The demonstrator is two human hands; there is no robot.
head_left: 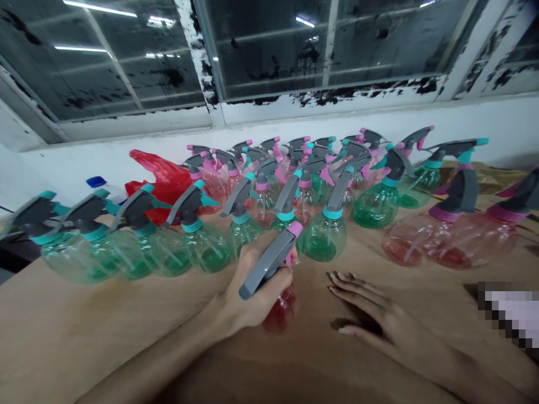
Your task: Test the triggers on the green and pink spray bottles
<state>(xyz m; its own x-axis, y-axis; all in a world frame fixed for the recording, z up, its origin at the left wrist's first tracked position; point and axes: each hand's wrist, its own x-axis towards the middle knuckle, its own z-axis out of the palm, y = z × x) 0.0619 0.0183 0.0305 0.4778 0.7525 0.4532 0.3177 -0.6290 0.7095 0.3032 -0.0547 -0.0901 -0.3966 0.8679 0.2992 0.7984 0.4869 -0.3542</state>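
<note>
Left hand (256, 280): fingers clasp red bottle (287, 298), liquid (276, 320) below | beyond: green bottles (207, 247), part-filled | right hand (379, 314): fingers loosely spread

the spray bottle (272, 260) has a gray top with a pink tip and a pink trigger. its round, see-through belly has red liquid in it. it is about upright, tip facing away and a bit right, in the left hand (255, 310), which hides its neck.
</note>
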